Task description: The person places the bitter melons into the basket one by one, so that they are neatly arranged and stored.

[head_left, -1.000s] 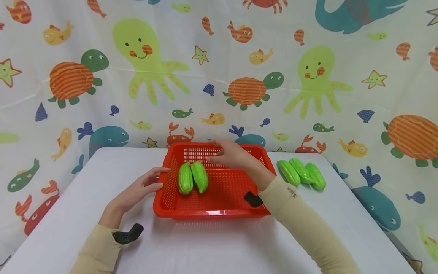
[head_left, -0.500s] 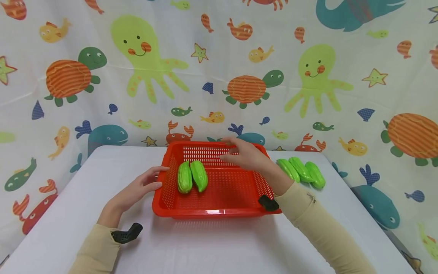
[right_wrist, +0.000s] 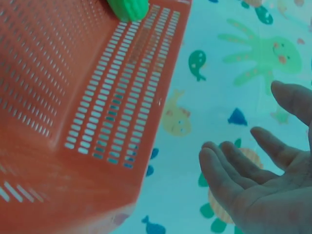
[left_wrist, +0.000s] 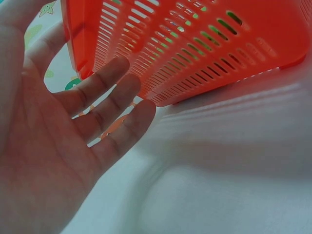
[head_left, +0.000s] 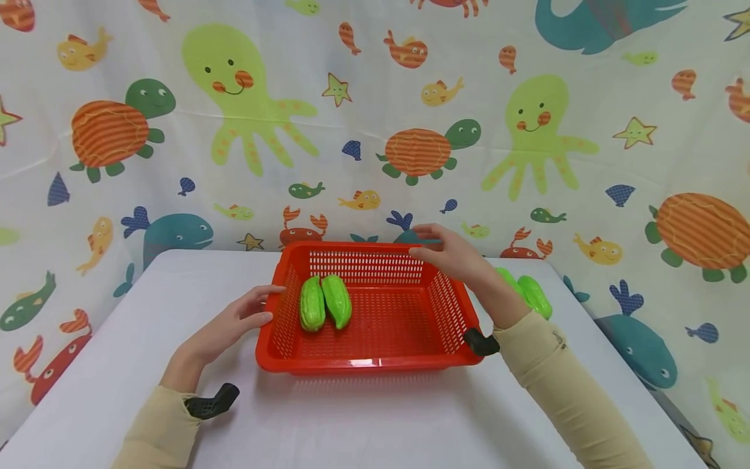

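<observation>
A red plastic basket [head_left: 387, 326] with slotted walls stands on the white table. Two bright green, ridged, elongated vegetables [head_left: 313, 305] lie side by side at its left end. My left hand [head_left: 237, 322] rests against the basket's left rim; in the left wrist view its fingers [left_wrist: 122, 124] are spread and relaxed along the slotted wall. Above the basket's back right corner hovers my right hand [head_left: 454, 254], holding nothing. Its fingers [right_wrist: 219, 178] are loosely bent and apart from the basket in the right wrist view.
More green vegetables [head_left: 534, 296] lie on the table right of the basket, partly hidden behind the right forearm. A cloth [head_left: 363, 117] printed with sea animals hangs behind the table. The white tabletop [head_left: 328, 423] extends in front of the basket.
My right hand has moved right, from over the basket's middle to its back right corner, and now covers part of the vegetables outside. The left hand stays at the rim.
</observation>
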`<state>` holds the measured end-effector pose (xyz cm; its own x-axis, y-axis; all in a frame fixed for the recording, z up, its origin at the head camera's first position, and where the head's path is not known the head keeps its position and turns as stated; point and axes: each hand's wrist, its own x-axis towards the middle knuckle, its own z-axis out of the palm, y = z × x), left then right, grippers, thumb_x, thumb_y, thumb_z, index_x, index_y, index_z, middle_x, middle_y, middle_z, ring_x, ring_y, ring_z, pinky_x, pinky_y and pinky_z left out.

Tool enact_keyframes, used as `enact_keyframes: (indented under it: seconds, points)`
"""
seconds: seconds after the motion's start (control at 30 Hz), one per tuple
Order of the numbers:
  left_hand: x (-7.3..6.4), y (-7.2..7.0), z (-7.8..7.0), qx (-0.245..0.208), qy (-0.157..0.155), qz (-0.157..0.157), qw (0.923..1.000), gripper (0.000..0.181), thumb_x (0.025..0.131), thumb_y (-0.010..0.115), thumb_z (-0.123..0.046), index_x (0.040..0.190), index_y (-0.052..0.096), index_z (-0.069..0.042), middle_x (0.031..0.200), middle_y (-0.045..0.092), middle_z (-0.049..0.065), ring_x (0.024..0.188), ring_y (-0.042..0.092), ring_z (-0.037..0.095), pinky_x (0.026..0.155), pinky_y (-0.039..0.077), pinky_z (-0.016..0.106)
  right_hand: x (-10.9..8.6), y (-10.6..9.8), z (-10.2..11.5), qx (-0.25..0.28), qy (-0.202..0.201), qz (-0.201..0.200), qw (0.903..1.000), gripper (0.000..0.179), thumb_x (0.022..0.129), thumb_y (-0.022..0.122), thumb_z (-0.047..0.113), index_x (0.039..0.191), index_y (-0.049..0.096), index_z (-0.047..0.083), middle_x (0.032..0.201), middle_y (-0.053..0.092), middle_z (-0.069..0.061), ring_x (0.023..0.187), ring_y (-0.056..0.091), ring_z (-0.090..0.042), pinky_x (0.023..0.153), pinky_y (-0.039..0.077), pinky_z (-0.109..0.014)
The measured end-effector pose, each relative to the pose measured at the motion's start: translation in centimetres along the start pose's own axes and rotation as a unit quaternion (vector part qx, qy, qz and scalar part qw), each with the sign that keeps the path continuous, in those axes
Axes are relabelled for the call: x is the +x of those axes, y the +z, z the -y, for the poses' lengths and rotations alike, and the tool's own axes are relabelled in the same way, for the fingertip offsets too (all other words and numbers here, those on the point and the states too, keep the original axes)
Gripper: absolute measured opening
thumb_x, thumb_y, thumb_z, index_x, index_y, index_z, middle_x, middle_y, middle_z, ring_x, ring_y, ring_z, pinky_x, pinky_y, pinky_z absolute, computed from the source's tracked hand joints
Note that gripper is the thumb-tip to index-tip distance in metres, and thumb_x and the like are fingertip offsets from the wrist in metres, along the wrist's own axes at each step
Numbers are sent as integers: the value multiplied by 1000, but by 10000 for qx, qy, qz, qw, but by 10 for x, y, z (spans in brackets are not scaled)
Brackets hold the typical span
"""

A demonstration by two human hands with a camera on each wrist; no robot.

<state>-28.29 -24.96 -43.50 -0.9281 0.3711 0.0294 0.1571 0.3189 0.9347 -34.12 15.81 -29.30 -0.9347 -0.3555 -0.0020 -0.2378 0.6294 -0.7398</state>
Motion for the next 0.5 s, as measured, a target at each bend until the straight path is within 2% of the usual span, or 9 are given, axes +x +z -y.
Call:
enact_keyframes:
  seconds: [0.3,0.5]
  points:
    - [-1,-1,0,28,-42,-7,10000,53,98,57,-32,147,38,-23,144,40,19,132,37,41,97,44,61,2,-14,-31,417,431,-741,9954,59,97,60,36,148,37,16,149,41,-14,133,43,-35,105,39,-55]
    - [-1,-1,-1,25,14,-9,10000,54,98,57,-31,147,38,-21,145,40,20,132,37,42,96,44,61,-1,-27,-50,743,522,-898,9918,60,99,56,35,150,34,12,150,38,-16,129,47,-37,105,40,-55]
